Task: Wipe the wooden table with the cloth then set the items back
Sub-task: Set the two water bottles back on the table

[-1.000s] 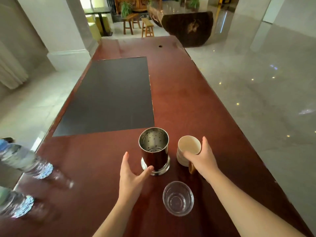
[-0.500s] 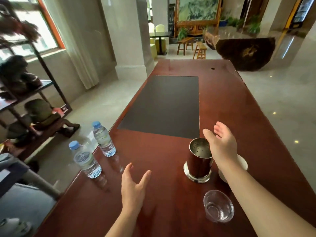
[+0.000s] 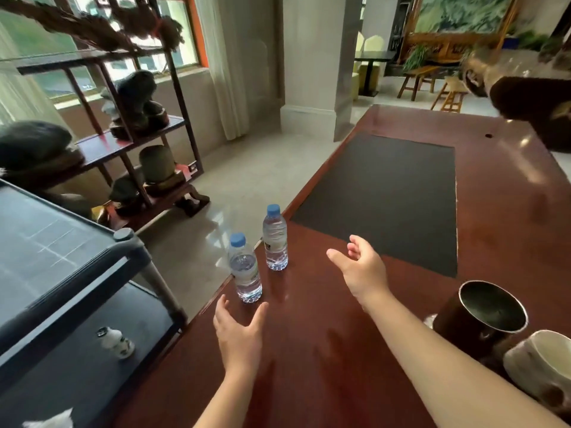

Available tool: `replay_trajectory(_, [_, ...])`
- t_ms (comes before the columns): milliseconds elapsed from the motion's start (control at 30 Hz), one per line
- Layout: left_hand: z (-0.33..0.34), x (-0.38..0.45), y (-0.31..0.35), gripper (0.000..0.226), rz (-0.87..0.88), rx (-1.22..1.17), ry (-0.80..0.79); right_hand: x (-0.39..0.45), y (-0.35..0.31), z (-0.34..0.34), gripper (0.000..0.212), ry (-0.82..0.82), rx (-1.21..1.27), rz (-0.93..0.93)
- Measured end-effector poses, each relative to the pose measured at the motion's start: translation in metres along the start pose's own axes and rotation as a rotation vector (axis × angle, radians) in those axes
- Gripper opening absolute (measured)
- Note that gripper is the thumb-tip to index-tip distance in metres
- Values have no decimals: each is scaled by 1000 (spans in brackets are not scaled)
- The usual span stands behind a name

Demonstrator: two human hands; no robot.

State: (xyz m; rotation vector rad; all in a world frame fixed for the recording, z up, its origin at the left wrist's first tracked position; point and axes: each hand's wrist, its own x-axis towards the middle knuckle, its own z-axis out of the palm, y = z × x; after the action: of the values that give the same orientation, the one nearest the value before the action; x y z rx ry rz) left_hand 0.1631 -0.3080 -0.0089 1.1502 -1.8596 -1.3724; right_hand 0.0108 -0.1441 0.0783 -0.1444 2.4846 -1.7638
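So the table (image 3: 355,350) runs long and away from the camera, and its left edge cuts diagonally up the middle of the shot with bare floor right beyond it. Two bottles sit right on that edge: the near bottle (image 3: 245,268) and the far bottle (image 3: 275,239), both upright, blue caps on, close together but not touching. Neither has much wood to its left, so the open room is all to the right, a wide stretch of bare tabletop between the bottles and the black mat (image 3: 389,199), which lies flat further up the middle. Over at the bottom right the metal cup (image 3: 482,319) and the white mug (image 3: 543,369) stand next to each other, well apart from the bottles. A dark cart (image 3: 77,273) sits on the floor just off the table's left edge. Compared with half a second ago, the view has swung left, so the bottles are now mid-frame and the glass has dropped out of sight. The right hand (image 3: 361,270) was up beside the metal cup then; now it's out over the bare wood right of the far bottle. The left hand (image 3: 241,332) has gone from the middle of the table to just short of the near bottle. Both hands are spread wide, thumbs out, holding nothing and touching neither bottle. No cloth anywhere in view.
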Motion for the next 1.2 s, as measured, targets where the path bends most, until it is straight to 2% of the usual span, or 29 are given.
replay_trajectory(333, [26, 73, -19, 104, 19, 18, -94, 51, 22, 110, 88, -141, -75, 103])
replay_trajectory(500, [44, 93, -23, 101, 70, 2, -133, 72, 31, 150, 105, -190, -63, 134])
replay_trajectory(600, [48, 102, -26, 97, 58, -14, -154, 85, 28, 167, 108, -191, -40, 110])
replay_trajectory(667, [50, 107, -28, 90, 38, -32, -154, 92, 26, 175, 99, -194, 14, 80])
replay_trajectory(733, [51, 108, -29, 79, 28, -45, -147, 96, 26, 182, 77, -171, 55, 38])
replay_trajectory(800, [52, 108, -29, 71, 20, -53, -140, 96, 27, 187, 64, -142, 77, 39])
replay_trajectory(967, [53, 109, -32, 60, 19, -40, -140, 95, 31, 192, 50, -91, 56, 57])
replay_trajectory(1200, [56, 100, -25, 62, 61, -47, -135, 76, 39, 165, 40, -14, 95, 87])
